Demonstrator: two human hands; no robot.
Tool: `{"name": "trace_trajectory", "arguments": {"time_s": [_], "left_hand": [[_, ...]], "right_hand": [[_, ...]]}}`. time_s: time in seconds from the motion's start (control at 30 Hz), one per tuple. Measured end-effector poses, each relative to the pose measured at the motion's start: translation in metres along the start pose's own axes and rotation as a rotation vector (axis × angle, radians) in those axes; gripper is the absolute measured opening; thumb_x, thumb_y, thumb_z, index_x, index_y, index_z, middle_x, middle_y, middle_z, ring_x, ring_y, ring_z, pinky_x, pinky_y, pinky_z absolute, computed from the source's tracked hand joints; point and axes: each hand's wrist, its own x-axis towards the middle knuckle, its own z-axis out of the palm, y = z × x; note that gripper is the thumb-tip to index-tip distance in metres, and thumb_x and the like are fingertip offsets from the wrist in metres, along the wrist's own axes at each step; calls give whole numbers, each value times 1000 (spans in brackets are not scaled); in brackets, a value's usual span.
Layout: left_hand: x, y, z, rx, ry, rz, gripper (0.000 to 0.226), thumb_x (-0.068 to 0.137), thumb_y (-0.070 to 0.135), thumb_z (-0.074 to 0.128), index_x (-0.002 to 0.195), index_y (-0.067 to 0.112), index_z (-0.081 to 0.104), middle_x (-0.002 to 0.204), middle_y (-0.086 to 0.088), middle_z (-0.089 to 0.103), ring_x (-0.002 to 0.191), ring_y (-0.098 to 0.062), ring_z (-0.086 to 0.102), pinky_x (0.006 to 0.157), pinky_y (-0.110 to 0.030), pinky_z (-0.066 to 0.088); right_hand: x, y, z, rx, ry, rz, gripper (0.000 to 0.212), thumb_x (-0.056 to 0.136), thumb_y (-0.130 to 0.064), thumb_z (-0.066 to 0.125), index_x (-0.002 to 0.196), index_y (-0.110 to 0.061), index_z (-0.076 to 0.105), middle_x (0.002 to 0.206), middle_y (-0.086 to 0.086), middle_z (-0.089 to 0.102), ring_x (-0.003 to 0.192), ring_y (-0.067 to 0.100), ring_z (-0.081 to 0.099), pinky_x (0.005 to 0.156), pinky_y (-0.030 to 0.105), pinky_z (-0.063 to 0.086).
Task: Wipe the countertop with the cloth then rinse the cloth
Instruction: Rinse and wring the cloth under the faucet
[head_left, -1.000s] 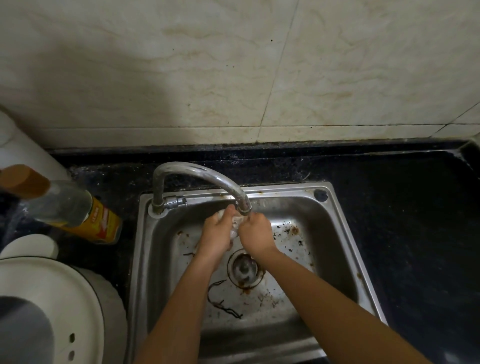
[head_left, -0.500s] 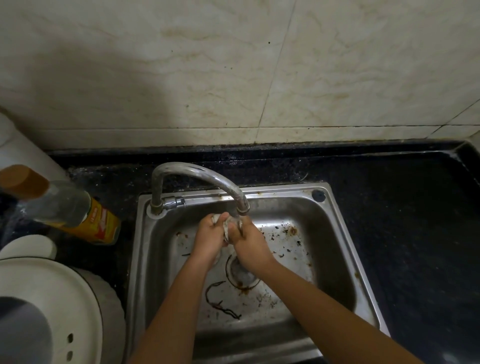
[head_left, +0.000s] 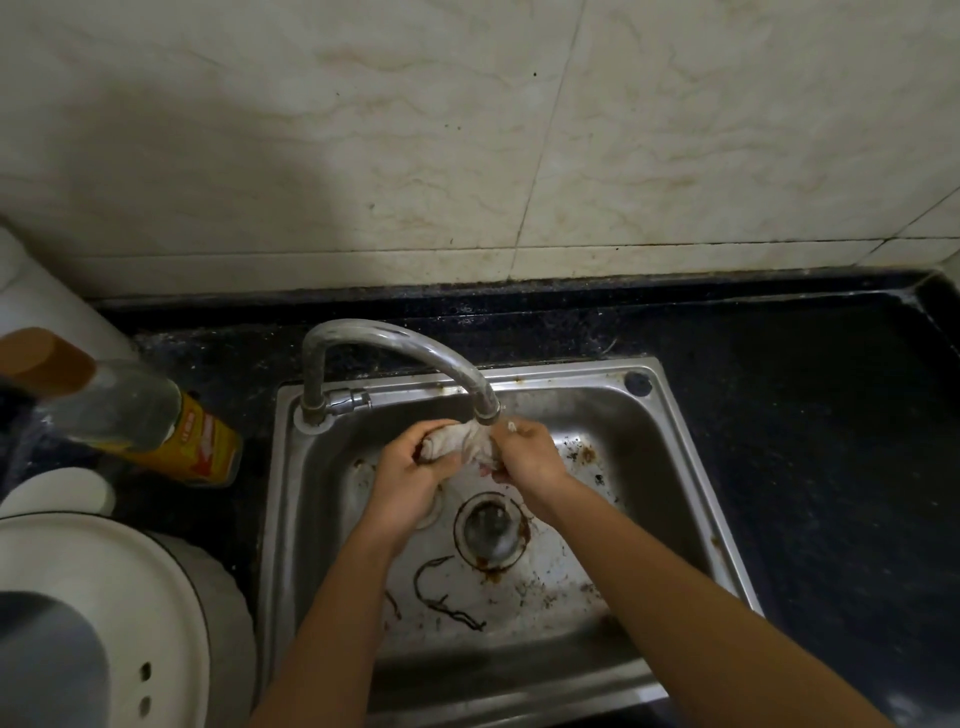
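Stretching away right of the hands, the dark countertop (head_left: 810, 426) is seen, and the steel sink (head_left: 675, 467) is set beneath them. The curved tap (head_left: 395, 336) is arched just above. The left hand (head_left: 410, 478) and right hand (head_left: 530, 457) are curled round the pale cloth (head_left: 453, 441), which is bunched between them, directly under the spout.

Dim, soft focus; shadow left wall; edges bowed, possibly wide-angle.

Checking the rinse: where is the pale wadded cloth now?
Head view, centre: the pale wadded cloth is held between the left hand and right hand, under the curved metal faucet.
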Motion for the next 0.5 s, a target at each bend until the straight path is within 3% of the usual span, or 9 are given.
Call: {"name": "trace_trajectory", "arguments": {"time_s": [0.1,0.23,0.3,0.4,0.5], "left_hand": [[3,0,-3,38,80,-56,36,85,3,61,113,24,60,107,3,63,96,-10,59,69,-17,45],[7,6,5,-77,83,-265,22,93,27,52,112,20,60,107,-6,63,91,-16,60,67,-26,46],[10,8,10,-129,50,-365,29,98,36,43,107,15,61,97,-10,67,82,-20,64,63,-26,48],[15,2,14,27,42,-330,34,101,31,38,92,12,63,69,-5,55,57,-13,48,51,-23,37],[22,0,20,35,82,-266,34,102,29,37,91,13,65,70,-5,58,63,-14,50,56,-25,38]], "right_hand": [[2,5,-6,176,-65,33,11,94,-9,57,85,-9,63,96,13,67,84,22,64,65,28,54],[3,4,-10,214,-67,-88,7,85,4,63,91,-1,63,97,17,66,89,26,66,72,31,58],[5,5,-11,173,-79,-162,10,84,6,63,89,-3,63,91,13,66,89,25,65,74,31,57],[7,6,-14,98,-117,-219,14,85,5,62,90,-8,64,86,5,66,86,18,65,78,29,55],[4,8,-13,-111,-157,-243,16,93,-7,55,108,-9,61,94,1,67,87,13,63,79,21,52]]}}
